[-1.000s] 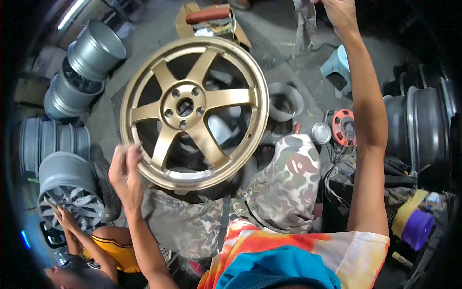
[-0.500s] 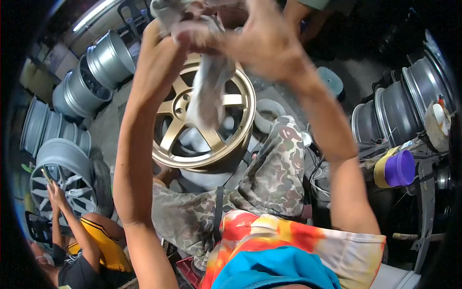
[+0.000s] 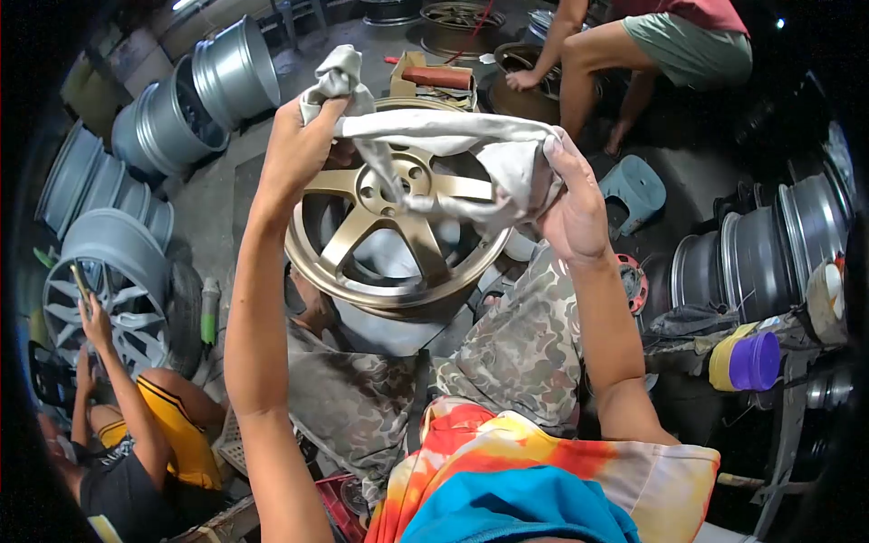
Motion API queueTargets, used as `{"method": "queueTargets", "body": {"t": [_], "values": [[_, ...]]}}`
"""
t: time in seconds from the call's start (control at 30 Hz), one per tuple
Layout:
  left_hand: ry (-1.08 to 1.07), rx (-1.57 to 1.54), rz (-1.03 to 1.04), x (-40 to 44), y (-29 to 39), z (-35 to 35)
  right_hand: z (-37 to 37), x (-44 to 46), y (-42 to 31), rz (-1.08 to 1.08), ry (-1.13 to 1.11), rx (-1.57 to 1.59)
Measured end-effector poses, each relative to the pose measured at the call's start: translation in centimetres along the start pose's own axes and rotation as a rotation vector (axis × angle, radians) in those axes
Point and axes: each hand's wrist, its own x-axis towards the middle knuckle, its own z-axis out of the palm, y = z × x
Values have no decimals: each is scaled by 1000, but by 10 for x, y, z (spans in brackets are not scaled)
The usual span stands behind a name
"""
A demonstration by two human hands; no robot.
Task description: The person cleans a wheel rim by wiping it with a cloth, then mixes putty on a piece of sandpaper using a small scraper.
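Note:
A whitish rag [image 3: 444, 127] stretches between my two hands above a gold wheel rim [image 3: 398, 231]. My left hand [image 3: 303, 145] is closed round one end, with a bunched piece of the cloth sticking up over the fist. At the other end my right hand [image 3: 575, 204] grips a gathered part between thumb and fingers. A loose fold sags between the hands and hides part of the spokes. The gold rim lies face up and tilted in front of my legs, on something pale grey seen through its openings.
Silver rims [image 3: 204, 86] stand along the left, near a seated person [image 3: 149, 425] holding a slim object. At upper right another person [image 3: 670, 45] reaches to a bronze rim. A blue-grey stool [image 3: 638, 190], dark rims [image 3: 742, 244] and a purple container [image 3: 756, 360] are on the right.
The rag, bunched and hanging down before, is now pulled sideways between my hands. Both hands have come lower, the right outward. The view has tilted up, showing more floor and the other person.

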Motion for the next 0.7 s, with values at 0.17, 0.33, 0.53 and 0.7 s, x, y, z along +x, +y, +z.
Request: {"method": "queueTargets", "body": {"t": [0.17,0.33,0.53,0.7], "values": [[-110,-527,-122,-1,15,8,-38,23,50,2,127,-545],[-326,-832,-162,1,22,31,-12,24,87,-119,-4,-780],[-18,-640,-134,29,-15,7,3,10,101,342,-216,-551],[280,-483,-118,35,-86,-35,-14,-1,87,174,-222,-597]]}}
